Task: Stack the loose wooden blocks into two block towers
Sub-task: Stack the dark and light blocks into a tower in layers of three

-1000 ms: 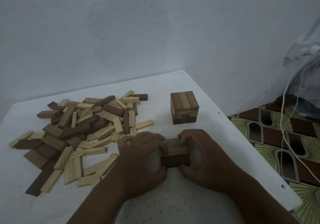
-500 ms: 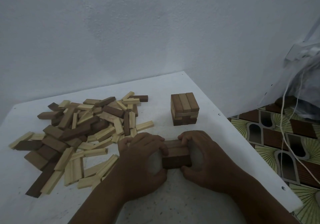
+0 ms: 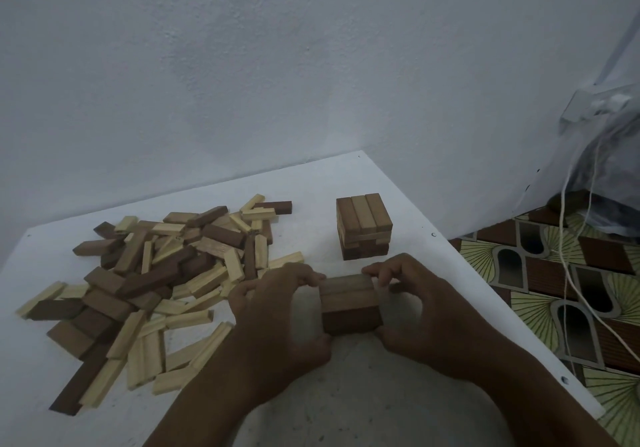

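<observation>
Now both hands — left [image 3: 273, 311], right [image 3: 426, 311] — clamp the near tower [image 3: 349, 304].

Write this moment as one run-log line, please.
left hand: grips near stack | right hand: grips same | far tower: standing | loose blocks: left

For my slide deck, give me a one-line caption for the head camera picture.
Both hands, left and right, square up a small block stack beside a finished short tower and a loose pile.

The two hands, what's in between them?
A small stack of brown blocks, gripped by the left hand and right hand, in the head view.
</observation>
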`<action>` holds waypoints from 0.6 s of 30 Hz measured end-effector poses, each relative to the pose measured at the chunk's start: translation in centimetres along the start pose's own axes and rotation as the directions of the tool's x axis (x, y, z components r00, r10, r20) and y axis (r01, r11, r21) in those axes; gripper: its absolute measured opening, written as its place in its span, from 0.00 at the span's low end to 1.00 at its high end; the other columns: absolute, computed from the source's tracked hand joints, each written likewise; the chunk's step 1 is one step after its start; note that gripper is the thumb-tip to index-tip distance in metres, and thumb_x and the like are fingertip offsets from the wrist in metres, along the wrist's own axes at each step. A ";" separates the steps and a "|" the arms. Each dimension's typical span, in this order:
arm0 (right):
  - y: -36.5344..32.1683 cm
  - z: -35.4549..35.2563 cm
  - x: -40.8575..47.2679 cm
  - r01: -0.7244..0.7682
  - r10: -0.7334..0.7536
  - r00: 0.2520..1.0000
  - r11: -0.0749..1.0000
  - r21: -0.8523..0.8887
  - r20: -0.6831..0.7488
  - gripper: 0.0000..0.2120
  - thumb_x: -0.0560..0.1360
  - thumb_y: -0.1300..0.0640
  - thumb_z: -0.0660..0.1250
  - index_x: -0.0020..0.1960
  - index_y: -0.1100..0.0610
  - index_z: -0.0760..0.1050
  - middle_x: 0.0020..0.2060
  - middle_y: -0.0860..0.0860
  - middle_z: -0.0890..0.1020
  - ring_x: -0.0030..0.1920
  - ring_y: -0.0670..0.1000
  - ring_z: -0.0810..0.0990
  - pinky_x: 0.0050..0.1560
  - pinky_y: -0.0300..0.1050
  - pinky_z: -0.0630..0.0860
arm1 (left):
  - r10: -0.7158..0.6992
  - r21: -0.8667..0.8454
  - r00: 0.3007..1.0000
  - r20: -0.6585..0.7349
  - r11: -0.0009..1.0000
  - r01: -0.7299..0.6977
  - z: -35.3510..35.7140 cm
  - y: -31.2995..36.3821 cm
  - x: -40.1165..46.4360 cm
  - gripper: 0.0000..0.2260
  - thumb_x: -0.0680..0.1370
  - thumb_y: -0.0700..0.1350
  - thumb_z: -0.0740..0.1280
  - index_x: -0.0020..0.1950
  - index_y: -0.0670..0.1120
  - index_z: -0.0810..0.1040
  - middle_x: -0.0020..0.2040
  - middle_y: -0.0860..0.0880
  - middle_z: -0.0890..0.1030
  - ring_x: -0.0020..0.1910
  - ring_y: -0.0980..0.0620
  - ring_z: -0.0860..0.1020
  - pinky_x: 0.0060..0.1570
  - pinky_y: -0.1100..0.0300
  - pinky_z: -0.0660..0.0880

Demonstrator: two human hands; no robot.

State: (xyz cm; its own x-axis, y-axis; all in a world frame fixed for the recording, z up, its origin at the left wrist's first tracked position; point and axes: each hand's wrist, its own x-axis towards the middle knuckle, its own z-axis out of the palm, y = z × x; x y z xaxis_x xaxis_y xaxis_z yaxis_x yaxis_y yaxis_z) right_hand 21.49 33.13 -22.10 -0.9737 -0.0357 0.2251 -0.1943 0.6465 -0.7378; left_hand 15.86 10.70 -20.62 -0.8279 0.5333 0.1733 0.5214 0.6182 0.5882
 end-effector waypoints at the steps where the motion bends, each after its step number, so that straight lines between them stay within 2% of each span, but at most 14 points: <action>1: -0.5 -0.5 0.1 0.017 -0.017 0.999 1.000 0.011 -0.028 0.25 0.63 0.56 0.79 0.52 0.44 0.69 0.58 0.27 0.73 0.60 0.33 0.70 0.51 0.24 0.71 | -0.017 -0.083 1.000 -0.013 0.996 0.016 -0.3 0.3 0.2 0.25 0.63 0.56 0.72 0.55 0.63 0.66 0.57 0.63 0.76 0.59 0.65 0.72 0.65 0.58 0.61; 3: -1.5 -1.7 0.5 0.064 -0.063 0.995 0.998 0.018 -0.079 0.24 0.64 0.58 0.79 0.54 0.48 0.69 0.58 0.28 0.73 0.60 0.35 0.72 0.50 0.29 0.73 | -0.006 -0.230 0.998 -0.059 0.973 -0.008 -0.9 0.8 0.6 0.28 0.64 0.54 0.75 0.58 0.61 0.65 0.58 0.60 0.77 0.59 0.63 0.75 0.59 0.62 0.72; 4: -1.9 -2.3 0.7 0.091 -0.090 0.990 0.996 0.004 -0.105 0.24 0.65 0.59 0.78 0.54 0.50 0.69 0.57 0.27 0.73 0.58 0.36 0.73 0.48 0.29 0.73 | -0.003 -0.267 0.996 -0.092 0.963 -0.022 -1.3 1.1 0.7 0.28 0.64 0.54 0.75 0.58 0.62 0.64 0.60 0.60 0.77 0.60 0.61 0.75 0.56 0.62 0.75; 6: -2.5 -3.4 1.5 0.130 -0.135 0.980 0.991 -0.042 -0.148 0.24 0.65 0.60 0.78 0.56 0.54 0.70 0.55 0.25 0.70 0.55 0.35 0.73 0.46 0.29 0.72 | 0.006 -0.278 0.990 -0.140 0.960 -0.045 -1.9 2.0 1.4 0.27 0.66 0.56 0.74 0.58 0.63 0.62 0.62 0.62 0.76 0.64 0.60 0.74 0.57 0.63 0.72; 7: -2.7 -3.8 2.0 0.140 -0.148 0.975 0.988 -0.058 -0.164 0.25 0.66 0.60 0.78 0.58 0.56 0.71 0.54 0.24 0.69 0.54 0.35 0.72 0.45 0.29 0.71 | 0.021 -0.285 0.988 -0.156 0.956 -0.065 -2.2 2.4 1.8 0.27 0.67 0.54 0.74 0.58 0.62 0.62 0.63 0.63 0.76 0.65 0.63 0.72 0.58 0.69 0.69; 8: -2.7 -4.3 2.6 0.146 -0.156 0.972 0.987 -0.069 -0.178 0.26 0.66 0.61 0.78 0.60 0.57 0.71 0.54 0.23 0.68 0.54 0.35 0.72 0.44 0.30 0.71 | 0.032 -0.294 0.986 -0.165 0.953 -0.080 -2.3 2.8 2.3 0.26 0.69 0.49 0.75 0.58 0.60 0.62 0.63 0.63 0.77 0.65 0.67 0.71 0.56 0.74 0.67; 10: -2.7 -5.1 3.7 0.146 -0.154 0.967 0.988 -0.055 -0.202 0.27 0.66 0.62 0.77 0.62 0.59 0.71 0.53 0.21 0.68 0.55 0.37 0.72 0.44 0.30 0.70 | 0.023 -0.319 0.984 -0.175 0.945 -0.079 -2.5 3.2 3.6 0.26 0.72 0.41 0.74 0.58 0.56 0.62 0.63 0.62 0.77 0.64 0.69 0.71 0.55 0.78 0.65; 13: -2.1 -5.8 5.4 0.111 -0.097 0.971 0.993 0.051 -0.220 0.25 0.68 0.63 0.75 0.60 0.53 0.69 0.54 0.25 0.73 0.56 0.40 0.74 0.47 0.30 0.68 | -0.028 -0.314 0.987 -0.160 0.949 -0.024 -2.2 3.4 5.9 0.25 0.74 0.41 0.72 0.59 0.57 0.60 0.67 0.62 0.75 0.66 0.64 0.70 0.54 0.81 0.62; 16: -1.0 -6.0 6.9 0.054 -0.030 0.980 0.992 0.117 -0.196 0.24 0.69 0.63 0.74 0.56 0.48 0.66 0.59 0.34 0.78 0.58 0.42 0.75 0.49 0.36 0.69 | -0.068 -0.316 0.987 -0.142 0.949 0.020 -1.5 3.7 7.7 0.24 0.76 0.42 0.70 0.61 0.56 0.58 0.71 0.59 0.72 0.66 0.60 0.69 0.50 0.82 0.58; 18: -0.2 -6.2 7.7 0.004 0.020 0.985 0.991 0.136 -0.173 0.24 0.69 0.63 0.74 0.56 0.47 0.65 0.59 0.35 0.78 0.58 0.41 0.74 0.50 0.38 0.69 | -0.095 -0.313 0.989 -0.116 0.948 0.054 -1.3 4.0 8.5 0.23 0.77 0.42 0.69 0.62 0.56 0.58 0.72 0.59 0.70 0.63 0.61 0.67 0.47 0.82 0.58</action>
State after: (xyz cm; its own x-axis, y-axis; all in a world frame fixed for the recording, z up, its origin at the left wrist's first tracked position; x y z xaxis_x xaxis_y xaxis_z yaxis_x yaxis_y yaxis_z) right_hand 14.78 37.43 -16.33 -0.9421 0.1090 0.3171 -0.2128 0.5367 -0.8165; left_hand 10.66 16.95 -15.83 -0.8920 0.4017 0.2074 0.3850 0.4344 0.8143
